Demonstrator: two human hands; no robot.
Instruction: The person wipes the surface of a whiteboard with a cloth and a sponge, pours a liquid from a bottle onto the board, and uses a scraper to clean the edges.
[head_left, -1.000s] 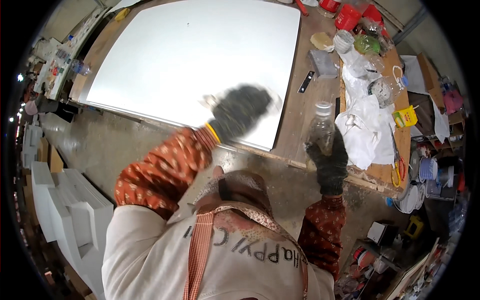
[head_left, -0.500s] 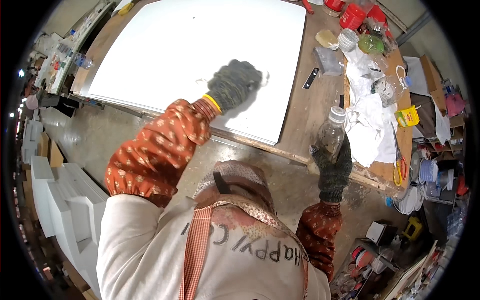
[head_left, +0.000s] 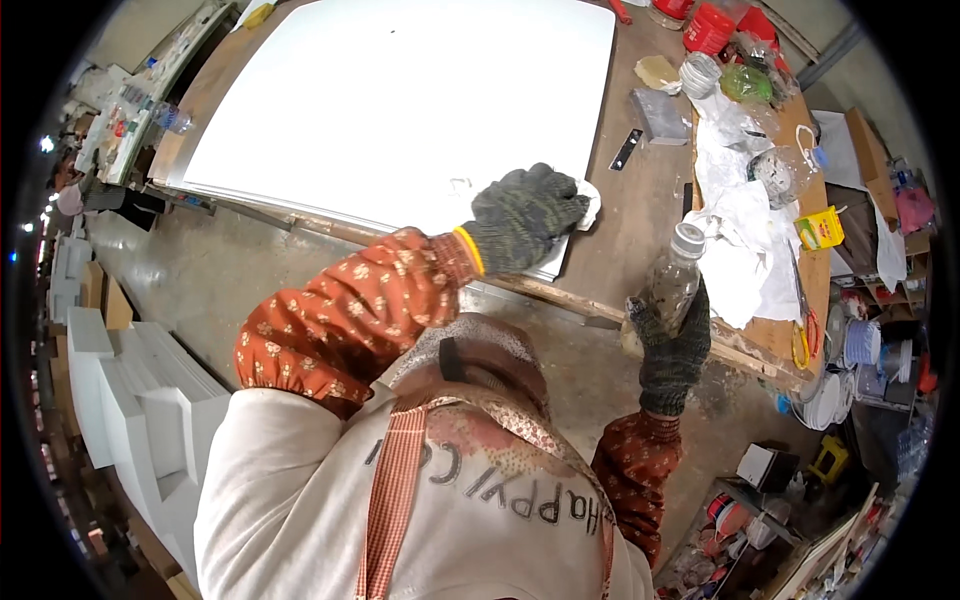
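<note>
A large white panel [head_left: 400, 100] lies flat on the wooden table. On the panel's near right part rests my left hand [head_left: 525, 218] in a dark knitted glove. Its fingers press on a white cloth [head_left: 591, 206], which shows past them at the panel's right edge. My right hand [head_left: 676, 358], gloved the same way, grips a clear plastic bottle [head_left: 674, 282] by its lower half. The bottle stands nearly upright at the table's front edge, a capped neck on top and what looks like clear liquid inside.
Right of the panel, the table [head_left: 605, 245] carries a grey block [head_left: 660, 116], a small black strip [head_left: 626, 150] and crumpled white cloths [head_left: 735, 240]. Scissors [head_left: 807, 340], a yellow packet [head_left: 820, 229], plastic bottles and red containers [head_left: 708, 32] line the right side. White moulded pieces [head_left: 150, 420] stand at left.
My left hand has slid right and nearer with the cloth, to the panel's right edge. My right hand and the bottle have shifted only slightly.
</note>
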